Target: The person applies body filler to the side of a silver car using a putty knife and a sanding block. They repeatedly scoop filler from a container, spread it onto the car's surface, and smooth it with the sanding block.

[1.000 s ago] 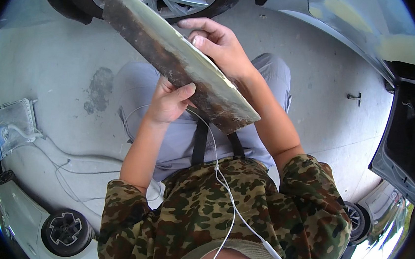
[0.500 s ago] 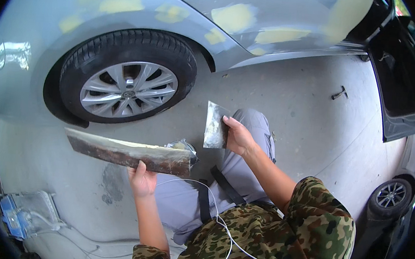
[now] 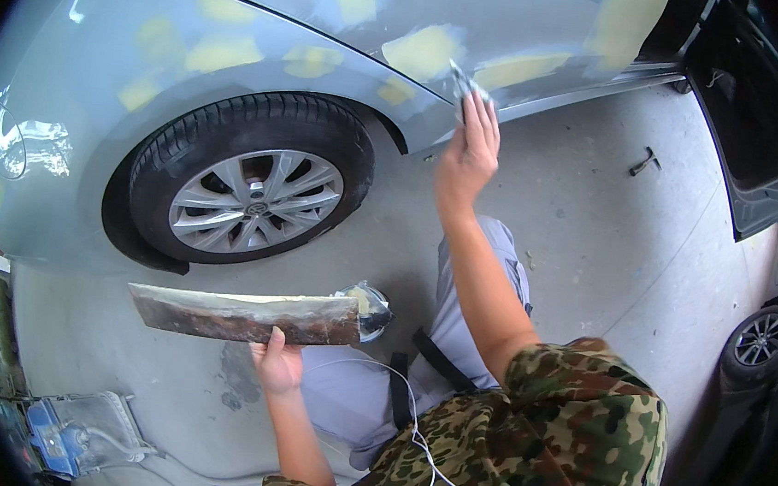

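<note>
My left hand grips the lower edge of a long board, stained brown, with pale yellow filler along its far edge. The board is held level above the floor, in front of the wheel. My right hand is stretched out, fingers closed around a flat filler spreader seen nearly edge-on. The spreader's tip is at a yellow filler patch low on the grey car door; whether it touches cannot be made out. More yellow patches mark the fender.
The car's front wheel stands close beyond the board. Beside the board's right end is a round, plastic-covered container. A hammer-like tool lies on the floor. At right hangs a dark open door; lower left sits a blue machine with hoses.
My right hand has moved up and away from me with the spreader, from above my knee to the door. The left hand still holds the board, now slightly lower in the picture and more level.
</note>
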A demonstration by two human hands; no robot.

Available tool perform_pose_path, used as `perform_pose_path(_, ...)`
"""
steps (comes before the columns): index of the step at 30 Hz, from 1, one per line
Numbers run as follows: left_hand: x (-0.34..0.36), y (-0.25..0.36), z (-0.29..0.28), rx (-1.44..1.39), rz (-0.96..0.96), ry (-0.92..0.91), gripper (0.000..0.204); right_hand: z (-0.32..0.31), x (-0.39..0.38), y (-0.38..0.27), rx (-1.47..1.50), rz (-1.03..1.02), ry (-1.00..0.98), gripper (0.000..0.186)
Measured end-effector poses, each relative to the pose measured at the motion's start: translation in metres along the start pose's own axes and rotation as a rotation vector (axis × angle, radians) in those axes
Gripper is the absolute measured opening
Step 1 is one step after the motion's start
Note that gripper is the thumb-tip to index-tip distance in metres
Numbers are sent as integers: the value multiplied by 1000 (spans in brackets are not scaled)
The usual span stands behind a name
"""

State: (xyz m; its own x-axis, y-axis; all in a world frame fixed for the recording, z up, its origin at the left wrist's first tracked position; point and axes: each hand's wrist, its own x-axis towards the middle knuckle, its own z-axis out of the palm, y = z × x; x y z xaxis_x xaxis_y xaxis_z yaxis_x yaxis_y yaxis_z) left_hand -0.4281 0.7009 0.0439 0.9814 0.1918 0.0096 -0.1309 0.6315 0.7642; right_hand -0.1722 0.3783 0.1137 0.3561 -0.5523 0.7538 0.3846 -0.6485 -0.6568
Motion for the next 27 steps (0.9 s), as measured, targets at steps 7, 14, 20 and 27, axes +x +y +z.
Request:
perform_pose_path(7, -3, 2, -1, -11, 20, 44, 49, 83, 24, -27, -176, -171, 119, 42)
perform_pose_path(14, -1, -1, -11, -15, 35, 66, 49, 71, -33, -32, -43, -129, -100, 39)
perform_pose_path(20, 10, 6, 5, -18, 51, 34, 52, -26, -17, -64, 494, 238, -476, 31)
perform_pose_path(27, 62, -8, 56, -110, 136, -103, 60, -89, 2, -59, 664, 755, -722, 32)
